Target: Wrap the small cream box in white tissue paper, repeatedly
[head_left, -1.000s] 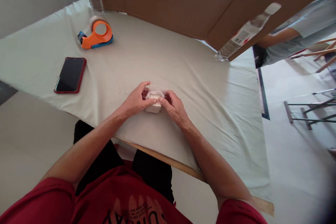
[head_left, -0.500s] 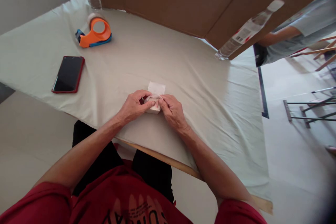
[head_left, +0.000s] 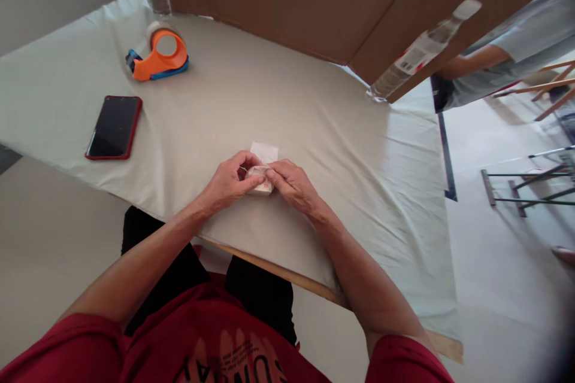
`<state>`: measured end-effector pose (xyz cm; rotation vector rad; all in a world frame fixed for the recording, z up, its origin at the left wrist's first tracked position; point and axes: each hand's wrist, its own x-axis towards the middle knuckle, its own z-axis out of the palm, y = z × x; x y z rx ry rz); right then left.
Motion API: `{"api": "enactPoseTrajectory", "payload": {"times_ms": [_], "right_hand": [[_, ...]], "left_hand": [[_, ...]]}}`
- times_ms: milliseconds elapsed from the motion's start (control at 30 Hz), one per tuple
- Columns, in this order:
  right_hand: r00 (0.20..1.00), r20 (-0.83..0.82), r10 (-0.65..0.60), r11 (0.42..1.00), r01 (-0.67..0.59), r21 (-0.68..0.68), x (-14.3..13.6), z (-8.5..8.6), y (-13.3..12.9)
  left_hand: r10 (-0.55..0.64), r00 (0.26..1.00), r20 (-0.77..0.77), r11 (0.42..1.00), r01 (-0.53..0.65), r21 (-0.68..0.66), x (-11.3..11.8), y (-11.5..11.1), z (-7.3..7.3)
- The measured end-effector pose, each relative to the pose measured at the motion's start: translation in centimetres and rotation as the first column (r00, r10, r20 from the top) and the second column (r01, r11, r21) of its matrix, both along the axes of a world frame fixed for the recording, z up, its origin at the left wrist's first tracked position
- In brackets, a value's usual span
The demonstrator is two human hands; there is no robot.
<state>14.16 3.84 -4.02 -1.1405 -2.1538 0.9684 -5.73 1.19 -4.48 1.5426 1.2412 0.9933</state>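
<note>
Box (head_left: 261,191), small and white with its flap (head_left: 265,151) open behind, sits near the front edge of the cloth-covered table (head_left: 350,155); the left hand (head_left: 227,181) is clasped around its left side, the right hand (head_left: 294,187) pinches thin wrapping (head_left: 259,172) on top, and a phone (head_left: 114,127) lies well to the left

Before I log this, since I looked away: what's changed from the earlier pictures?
The thin wrapping went down onto the small box; a white flap behind shows clearly. The right hand reached further inward, toward the left hand. Both stay at the box; phone and tape dispenser unmoved.
</note>
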Motion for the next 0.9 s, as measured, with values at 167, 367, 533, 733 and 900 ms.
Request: {"api": "enactPoseTrajectory", "payload": {"times_ms": [167,367,533,733,900], "right_hand": [[0.996,-0.045,-0.071,0.995,0.068,-0.067,-0.1,0.6,-0.3],[0.972,-0.04,-0.231,0.973,0.229,-0.038,1.1,1.3,2.3],[0.938,0.039,-0.345,0.932,0.347,-0.101,0.3,-0.2,5.7],[0.952,-0.178,-0.247,0.912,0.167,-0.374,-1.2,0.8,4.6],[0.936,-0.295,-0.192,0.929,0.077,-0.361,-0.6,1.9,1.6]], "left_hand": [[0.001,1.0,0.021,0.999,0.0,-0.051,0.2,0.1,0.5],[-0.033,0.999,-0.023,0.995,0.031,-0.096,0.1,0.5,0.9],[-0.035,0.999,-0.028,0.995,0.032,-0.096,0.1,0.5,0.7],[-0.003,0.994,-0.112,0.999,-0.003,-0.053,0.1,0.5,0.6],[0.106,0.974,-0.199,0.994,-0.097,0.058,0.3,0.1,0.3]]}}
